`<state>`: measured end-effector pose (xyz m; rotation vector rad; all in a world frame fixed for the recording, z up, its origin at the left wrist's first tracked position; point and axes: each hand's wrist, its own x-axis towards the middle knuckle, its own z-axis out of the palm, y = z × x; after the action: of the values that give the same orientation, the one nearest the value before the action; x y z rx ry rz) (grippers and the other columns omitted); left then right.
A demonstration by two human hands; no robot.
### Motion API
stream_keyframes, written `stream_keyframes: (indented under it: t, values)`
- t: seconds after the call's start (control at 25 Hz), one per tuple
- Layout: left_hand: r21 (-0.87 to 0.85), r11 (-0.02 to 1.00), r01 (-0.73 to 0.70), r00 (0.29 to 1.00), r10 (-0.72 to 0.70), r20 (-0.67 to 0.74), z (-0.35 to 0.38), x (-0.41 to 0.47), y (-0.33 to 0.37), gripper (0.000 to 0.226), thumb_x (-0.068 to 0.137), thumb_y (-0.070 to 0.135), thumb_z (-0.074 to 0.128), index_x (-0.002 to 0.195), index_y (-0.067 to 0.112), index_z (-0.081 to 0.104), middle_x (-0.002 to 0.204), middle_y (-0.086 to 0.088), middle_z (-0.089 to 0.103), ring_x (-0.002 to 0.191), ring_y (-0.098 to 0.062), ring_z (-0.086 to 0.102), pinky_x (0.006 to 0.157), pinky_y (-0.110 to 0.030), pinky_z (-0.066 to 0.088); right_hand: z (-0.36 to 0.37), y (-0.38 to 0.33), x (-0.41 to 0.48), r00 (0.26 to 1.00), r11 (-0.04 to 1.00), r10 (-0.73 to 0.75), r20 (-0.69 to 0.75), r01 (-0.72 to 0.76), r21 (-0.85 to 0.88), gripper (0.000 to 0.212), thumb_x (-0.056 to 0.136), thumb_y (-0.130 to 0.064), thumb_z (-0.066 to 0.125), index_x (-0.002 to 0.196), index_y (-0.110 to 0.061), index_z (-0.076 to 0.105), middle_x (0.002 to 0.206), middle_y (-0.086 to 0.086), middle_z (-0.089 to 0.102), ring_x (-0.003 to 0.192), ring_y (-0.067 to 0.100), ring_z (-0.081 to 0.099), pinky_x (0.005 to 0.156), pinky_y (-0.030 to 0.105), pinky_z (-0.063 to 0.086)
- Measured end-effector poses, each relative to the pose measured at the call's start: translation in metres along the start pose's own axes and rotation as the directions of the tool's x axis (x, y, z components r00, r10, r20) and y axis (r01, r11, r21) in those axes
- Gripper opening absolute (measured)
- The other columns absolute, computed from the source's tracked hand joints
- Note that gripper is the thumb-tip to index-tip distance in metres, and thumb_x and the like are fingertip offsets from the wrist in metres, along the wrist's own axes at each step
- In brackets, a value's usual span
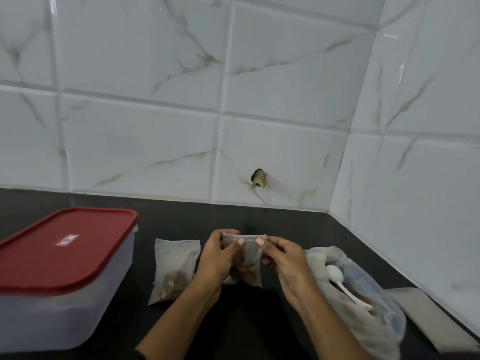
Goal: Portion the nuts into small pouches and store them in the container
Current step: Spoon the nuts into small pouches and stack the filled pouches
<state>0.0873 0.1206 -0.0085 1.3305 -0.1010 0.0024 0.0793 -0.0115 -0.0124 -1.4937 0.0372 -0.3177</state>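
I am holding a small pouch (245,258) upright between both hands, above the dark desk (285,224). My left hand (219,258) is cupping the pouch's left side and pinching its top strip with the thumb; my right hand (281,258) is pinching the same strip from the right, thumb and forefinger pressed on the plastic. Dark nuts are sitting in the lower half of this pouch, so I judge that I am sealing it: the filling looks done and the closing strip is what my fingertips are working on. Whether the strip is already pressed shut along its whole width, I cannot tell.

Just left of the pouch in my hands, a filled pouch (175,271) is lying flat on the desk, nuts gathered at its near end. Farther left of that stands the container (59,276), clear-walled, with its red lid (67,245) on. To the right of my pouch, a large crumpled bag (363,294) is lying open with a white spoon (340,281) resting in it; that looks like the supply of nuts. Beyond the bag, a flat pale sheet or stack (431,313) is lying near the tiled wall (233,100); I cannot tell what it is.

Next, I judge, I should run my thumbs along the strip until it closes, then lay the pouch beside the other. The lid must come off before either goes in.
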Motion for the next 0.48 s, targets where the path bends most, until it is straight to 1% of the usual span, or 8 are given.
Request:
stream_keyframes:
  t: [0.08,0.24,0.28,0.36,0.48]
  values:
    - [0.004,1.000,-0.010,1.000,0.010,-0.016,0.0010,-0.0016,-0.0011,0.012,0.089,0.011,0.058,0.096,0.020,0.056,0.109,-0.013,0.061,0.101,-0.025,0.061,0.079,-0.033,0.053,0.0006,-0.0007,-0.0024,1.000,0.999,-0.007,0.020,0.008,-0.038,0.004,0.085,-0.010,0.064,0.085,-0.010,0.069,0.079,0.008,0.067,0.072,0.017,0.057,0.062,0.020,0.045]
    - [0.026,0.999,-0.040,0.999,0.041,-0.018,0.0021,-0.0023,-0.0024,0.013,0.088,0.011,0.058,0.094,0.022,0.055,0.109,-0.012,0.060,0.099,-0.023,0.060,0.080,-0.033,0.052,0.0027,-0.0035,-0.0043,0.999,0.996,-0.054,0.001,0.054,-0.067,0.008,0.085,-0.008,0.063,0.079,-0.012,0.066,0.070,0.000,0.065,0.060,0.003,0.059,0.054,0.011,0.045]
    - [0.020,0.999,-0.041,0.999,0.042,-0.016,0.0023,-0.0024,-0.0024,0.013,0.088,0.010,0.058,0.094,0.022,0.055,0.108,-0.012,0.060,0.098,-0.022,0.060,0.079,-0.032,0.052,0.0034,-0.0032,-0.0041,0.998,0.996,-0.057,0.000,0.056,-0.066,0.009,0.085,-0.008,0.062,0.079,-0.012,0.066,0.070,0.000,0.065,0.060,0.003,0.059,0.054,0.010,0.046]
    - [-0.010,1.000,-0.028,0.999,0.028,-0.021,0.0023,-0.0020,-0.0031,0.014,0.088,0.009,0.059,0.093,0.022,0.055,0.107,-0.012,0.060,0.096,-0.022,0.059,0.074,-0.030,0.052,0.0043,-0.0024,-0.0048,0.998,0.997,-0.058,0.004,0.058,-0.055,0.006,0.085,-0.008,0.063,0.081,-0.011,0.067,0.074,0.002,0.067,0.067,0.008,0.060,0.057,0.013,0.047]
    - [-0.034,0.999,-0.021,0.998,0.019,-0.063,0.0005,0.0000,-0.0039,0.017,0.087,0.006,0.059,0.091,0.022,0.054,0.104,-0.013,0.060,0.094,-0.023,0.059,0.068,-0.028,0.051,0.0044,-0.0006,-0.0062,0.998,0.999,-0.043,0.040,0.043,-0.006,0.005,0.084,-0.006,0.064,0.088,-0.007,0.067,0.077,0.004,0.066,0.071,0.012,0.059,0.058,0.016,0.046]
